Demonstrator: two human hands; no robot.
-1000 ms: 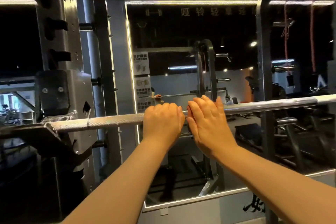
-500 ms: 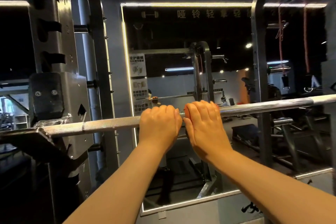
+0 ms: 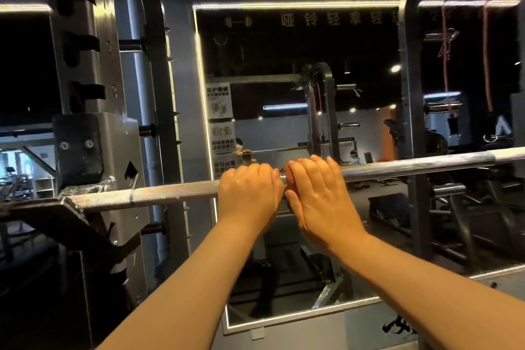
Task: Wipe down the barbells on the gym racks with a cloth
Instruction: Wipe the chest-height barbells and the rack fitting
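Wiping this barbell (image 3: 170,193) well means wrapping the whole round of the shaft, not just its top, and working in long passes from the middle out toward each end. Both hands sit side by side on it, touching. The left hand (image 3: 250,193) has its fingers curled over the bar in a closed grip. The right hand (image 3: 318,193) hooks its fingers over the top, with its thumb lying lower, against the left.

No cloth shows plainly — only a small dark scrap in the seam between the hands, too little to name — so it seems worth checking that fabric, not bare palm, meets the steel.

Left of the left hand the shaft is knurled, a fine gritty crosshatch that probably traps chalk and sweat and wants firmer pressure with a twist. Right of the right hand it runs smooth and shiny, paler at the far edge.

Further left of the hands the bar rests on a scuffed, paint-chipped hook (image 3: 65,204) of the dark steel rack (image 3: 85,65). Beyond the hands stands a light-edged mirror (image 3: 284,51).
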